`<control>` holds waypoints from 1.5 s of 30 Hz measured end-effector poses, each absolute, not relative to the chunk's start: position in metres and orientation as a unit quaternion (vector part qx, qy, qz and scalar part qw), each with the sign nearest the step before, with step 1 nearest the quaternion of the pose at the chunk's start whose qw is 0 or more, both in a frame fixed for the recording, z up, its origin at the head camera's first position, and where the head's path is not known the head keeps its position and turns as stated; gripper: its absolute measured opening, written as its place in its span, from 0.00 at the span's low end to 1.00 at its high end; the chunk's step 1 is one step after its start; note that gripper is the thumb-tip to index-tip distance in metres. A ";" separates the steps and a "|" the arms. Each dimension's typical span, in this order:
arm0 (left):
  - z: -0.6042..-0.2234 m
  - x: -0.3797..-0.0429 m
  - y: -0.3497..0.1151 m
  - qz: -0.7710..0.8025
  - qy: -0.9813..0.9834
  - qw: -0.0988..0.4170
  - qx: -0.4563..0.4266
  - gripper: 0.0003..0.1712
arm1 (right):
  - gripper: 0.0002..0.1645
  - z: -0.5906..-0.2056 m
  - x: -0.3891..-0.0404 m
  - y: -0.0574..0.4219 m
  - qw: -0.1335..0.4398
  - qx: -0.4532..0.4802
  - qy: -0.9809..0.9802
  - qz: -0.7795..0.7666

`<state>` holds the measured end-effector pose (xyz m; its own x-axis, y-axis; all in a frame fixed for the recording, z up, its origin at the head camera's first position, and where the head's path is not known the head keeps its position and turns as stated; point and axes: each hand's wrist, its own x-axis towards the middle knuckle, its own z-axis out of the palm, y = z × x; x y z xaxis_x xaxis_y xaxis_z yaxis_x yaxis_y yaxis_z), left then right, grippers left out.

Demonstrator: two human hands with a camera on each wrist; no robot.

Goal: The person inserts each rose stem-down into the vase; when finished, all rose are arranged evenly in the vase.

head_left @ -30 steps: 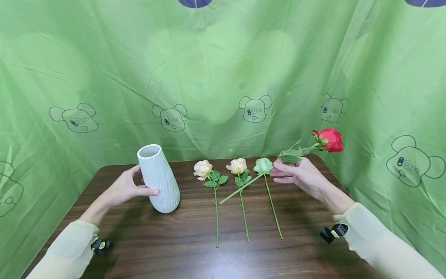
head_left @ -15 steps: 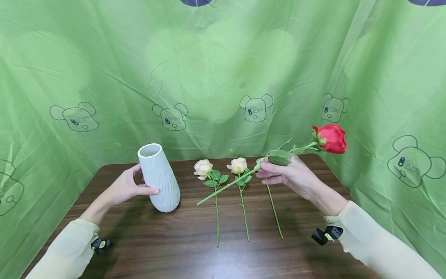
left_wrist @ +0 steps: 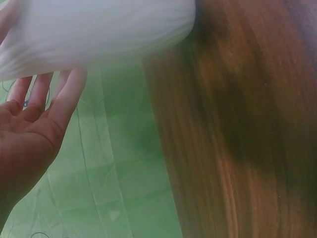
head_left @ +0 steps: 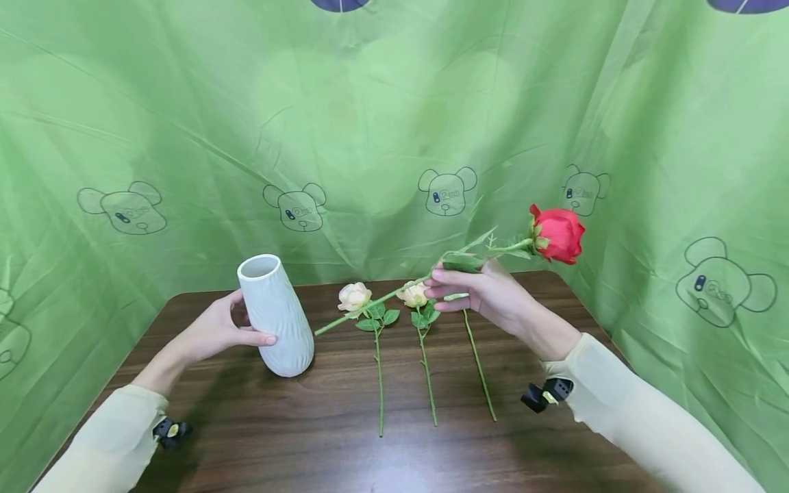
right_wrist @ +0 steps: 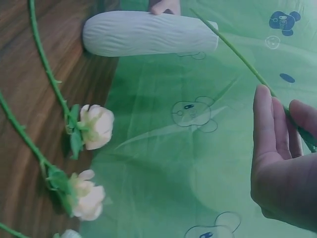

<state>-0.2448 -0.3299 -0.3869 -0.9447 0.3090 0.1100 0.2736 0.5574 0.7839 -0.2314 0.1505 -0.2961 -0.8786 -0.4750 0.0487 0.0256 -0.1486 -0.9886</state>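
Observation:
A tall white ribbed vase stands on the table at the left, its round mouth uncovered. My left hand grips its side, thumb across the front; in the left wrist view the fingers reach under its pale wall. Over the table, my right hand pinches the stem of a red rose near its leaves. The bloom points up to the right, and the bare stem end slants down left, close to the vase in the head view. In the right wrist view the green stem overlaps the vase's mouth end.
Two cream roses lie side by side on the brown wooden table, stems toward me. A third stem lies right of them, its pale green bloom mostly hidden behind my right hand. A green curtain with bear drawings hangs behind.
My right hand has carried the red rose leftward, bringing its stem end from above the middle flowers to beside the vase. My left hand keeps its grip on the vase.

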 end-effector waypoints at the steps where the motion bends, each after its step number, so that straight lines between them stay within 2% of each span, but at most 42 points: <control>1: -0.386 -0.245 -0.330 0.441 0.881 0.021 0.168 0.43 | 0.09 -0.292 -0.233 0.148 0.169 -0.182 0.628 -0.738; 9: -0.388 -0.245 -0.332 0.449 0.874 0.026 0.181 0.43 | 0.07 -0.262 -0.239 0.122 0.176 -0.215 0.592 -0.757; 23: -0.387 -0.243 -0.332 0.463 0.868 0.023 0.176 0.44 | 0.09 -0.237 -0.246 0.088 0.173 -0.226 0.601 -0.747; 31: -0.389 -0.242 -0.331 0.468 0.866 0.019 0.177 0.44 | 0.15 -0.230 -0.263 0.077 0.164 -0.230 0.598 -0.750; 38: -0.388 -0.243 -0.332 0.461 0.868 0.013 0.183 0.44 | 0.11 -0.228 -0.271 0.066 0.169 -0.219 0.598 -0.752; 45: -0.390 -0.245 -0.331 0.459 0.869 0.021 0.185 0.44 | 0.17 -0.229 -0.271 0.062 0.176 -0.203 0.605 -0.749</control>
